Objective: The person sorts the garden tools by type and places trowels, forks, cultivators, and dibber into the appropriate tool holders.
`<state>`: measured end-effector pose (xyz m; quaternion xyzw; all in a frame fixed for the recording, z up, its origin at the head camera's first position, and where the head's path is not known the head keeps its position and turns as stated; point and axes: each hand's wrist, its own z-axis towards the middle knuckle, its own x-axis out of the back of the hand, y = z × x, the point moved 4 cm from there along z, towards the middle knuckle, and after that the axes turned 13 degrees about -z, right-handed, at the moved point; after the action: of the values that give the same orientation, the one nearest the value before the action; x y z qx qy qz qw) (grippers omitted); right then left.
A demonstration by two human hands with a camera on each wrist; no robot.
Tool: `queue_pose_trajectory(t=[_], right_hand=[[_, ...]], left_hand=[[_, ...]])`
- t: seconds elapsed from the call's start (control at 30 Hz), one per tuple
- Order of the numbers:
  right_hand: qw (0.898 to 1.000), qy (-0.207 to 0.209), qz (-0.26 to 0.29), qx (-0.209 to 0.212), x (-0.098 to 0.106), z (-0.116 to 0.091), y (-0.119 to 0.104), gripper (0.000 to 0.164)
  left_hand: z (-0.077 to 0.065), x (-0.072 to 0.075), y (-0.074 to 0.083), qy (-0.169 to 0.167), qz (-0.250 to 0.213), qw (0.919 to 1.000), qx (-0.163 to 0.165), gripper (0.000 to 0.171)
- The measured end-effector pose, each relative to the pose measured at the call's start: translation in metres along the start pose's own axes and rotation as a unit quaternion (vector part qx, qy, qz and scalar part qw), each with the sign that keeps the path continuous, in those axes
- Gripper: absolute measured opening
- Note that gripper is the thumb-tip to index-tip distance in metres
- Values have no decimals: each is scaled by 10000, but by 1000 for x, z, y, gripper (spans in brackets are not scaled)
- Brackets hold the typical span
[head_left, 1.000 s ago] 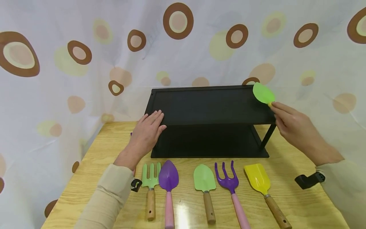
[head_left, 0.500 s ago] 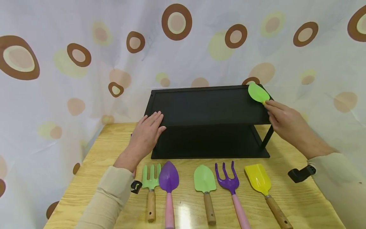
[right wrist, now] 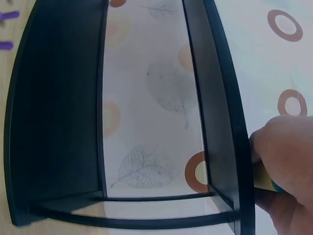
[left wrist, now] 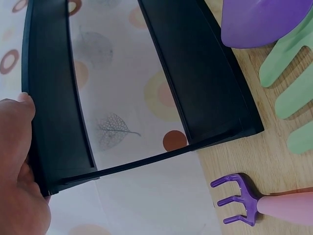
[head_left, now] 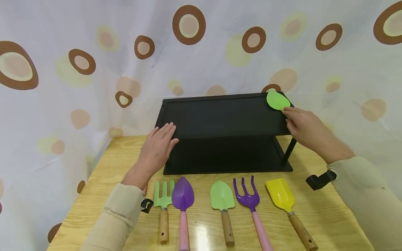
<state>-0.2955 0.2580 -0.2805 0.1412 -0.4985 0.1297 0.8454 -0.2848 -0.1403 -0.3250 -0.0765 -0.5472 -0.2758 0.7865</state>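
My right hand (head_left: 306, 127) pinches a bright green trowel (head_left: 277, 100) near the base of its blade. The blade lies close over the right end of the top tier of a black two-tier shelf (head_left: 220, 116). In the right wrist view, a bit of yellow handle (right wrist: 263, 177) shows beside the fingers, just past the shelf's edge. At the front left corner of the top tier rests my left hand (head_left: 156, 146), palm down with fingers straight. The left wrist view shows its thumb at the tier's edge, the other fingers mostly hidden.
In front of the shelf lie a green fork (head_left: 163, 195), purple trowel (head_left: 183, 194), pale green trowel (head_left: 222, 196), purple fork (head_left: 247, 198) and yellow shovel (head_left: 280, 195). Another purple fork (left wrist: 247, 199) with a pink handle lies left of the shelf. A patterned cloth hangs behind.
My right hand has moved left with the green trowel, farther over the shelf top. My left hand keeps its place on the corner. The head view has shifted slightly.
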Motion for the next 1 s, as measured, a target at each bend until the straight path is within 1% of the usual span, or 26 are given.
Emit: queue_pose_trajectory(t=[0.2,0.47,0.57,0.67,0.87,1.0], right_hand=[[9988,-226,109,-414,-4,7,-2,33],[9967,-151,317,-733,-3,5,-1,33],[9964,-106,371,-752,-1,3,-2,33],[9965,60,398,-737,4,-1,-3,33],[9955,635,400,-585,16,-9,-1,29],[9943,795,409,-580,22,-14,2,27]], left_hand=[[-1,2,-1,172,-20,9998,-75,50],[-1,-1,-2,141,-31,9999,-68,51],[-1,-1,-1,166,7,9998,-61,51],[-1,-1,-1,176,19,9998,-38,51],[0,-2,-1,126,1,9999,19,51],[-1,-2,0,128,-10,9999,13,50]])
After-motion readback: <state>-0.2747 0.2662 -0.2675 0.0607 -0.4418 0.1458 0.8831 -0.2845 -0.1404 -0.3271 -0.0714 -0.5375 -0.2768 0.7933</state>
